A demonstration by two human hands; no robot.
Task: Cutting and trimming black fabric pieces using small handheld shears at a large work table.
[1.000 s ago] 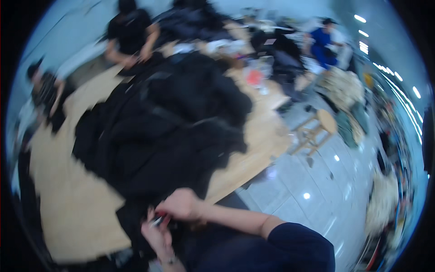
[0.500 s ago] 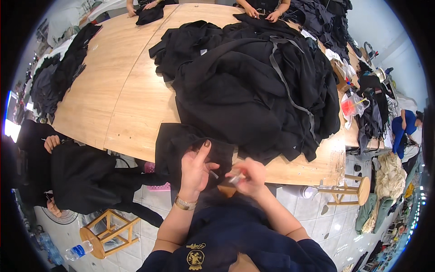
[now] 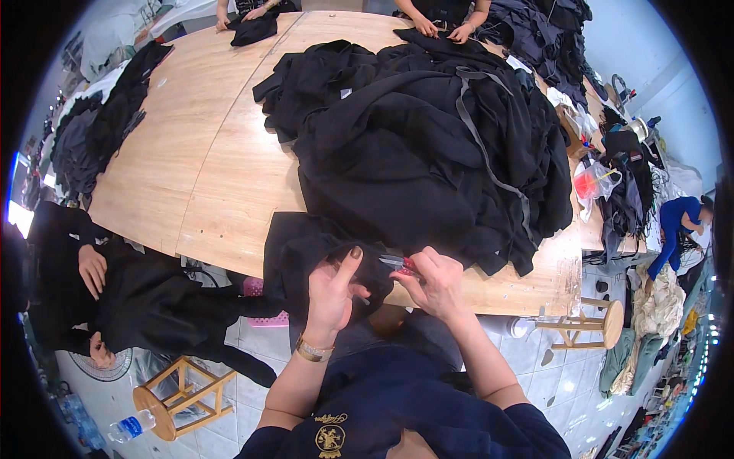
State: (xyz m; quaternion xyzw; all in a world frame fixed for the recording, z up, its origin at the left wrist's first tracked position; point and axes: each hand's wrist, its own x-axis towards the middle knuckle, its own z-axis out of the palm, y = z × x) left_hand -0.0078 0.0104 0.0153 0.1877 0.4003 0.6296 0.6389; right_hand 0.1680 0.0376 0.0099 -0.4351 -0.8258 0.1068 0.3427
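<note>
My left hand (image 3: 332,294) holds a piece of black garment (image 3: 294,241) at the table's near edge, with its thumb raised and its fingers bent into the cloth. Part of the garment hangs over the edge toward my lap. In my right hand (image 3: 436,283) is a small pair of thread snips (image 3: 391,261), with a bit of red by the fingers. The metal blades point left, close to the cloth beside my left thumb. Whether they touch it I cannot tell.
A large heap of black garments (image 3: 397,153) with a grey strip (image 3: 489,157) covers the table (image 3: 222,161) ahead. Co-workers handle dark cloth (image 3: 164,298) at the left and across the table. Wooden stools (image 3: 183,398) stand on the floor, one by a water bottle (image 3: 132,425).
My right hand has risen from near my lap to the cloth, and the snips now point left beside my left hand. The left co-worker's upper hand has moved lower on the dark cloth.
</note>
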